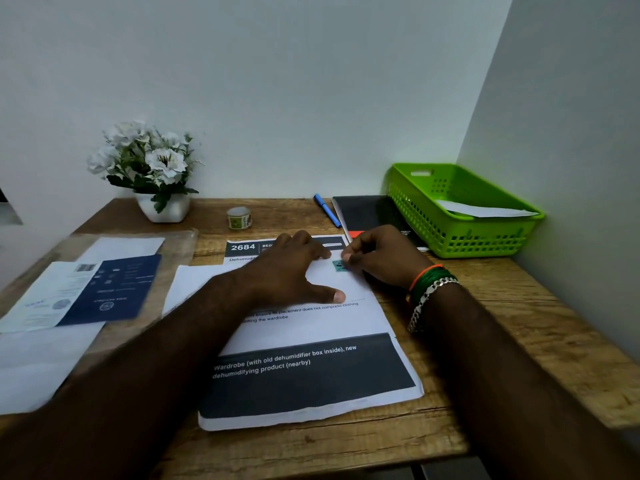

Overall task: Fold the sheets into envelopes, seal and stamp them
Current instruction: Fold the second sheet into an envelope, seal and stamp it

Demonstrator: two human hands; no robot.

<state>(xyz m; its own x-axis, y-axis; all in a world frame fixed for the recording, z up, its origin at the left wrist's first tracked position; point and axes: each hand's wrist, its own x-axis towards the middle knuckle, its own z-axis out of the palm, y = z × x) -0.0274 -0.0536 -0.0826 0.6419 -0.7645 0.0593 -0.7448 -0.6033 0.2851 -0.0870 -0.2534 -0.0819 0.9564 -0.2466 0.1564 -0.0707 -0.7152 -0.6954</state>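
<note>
A white envelope (346,284) lies on a stack of printed sheets (311,375) at the middle of the wooden desk. My left hand (291,268) lies flat on the envelope with fingers spread, holding it down. A small teal stamp (338,265) sits on the envelope's upper right corner. My right hand (377,258) has its fingertips pinched at the stamp's right edge, touching it. A roll of stamps or tape (239,218) stands behind the sheets.
A green basket (460,237) holding a white envelope stands at the back right on a black notebook (367,213). A blue pen (327,210) lies beside the notebook. A flower pot (162,206) stands back left. A plastic sleeve with papers (86,292) lies at left.
</note>
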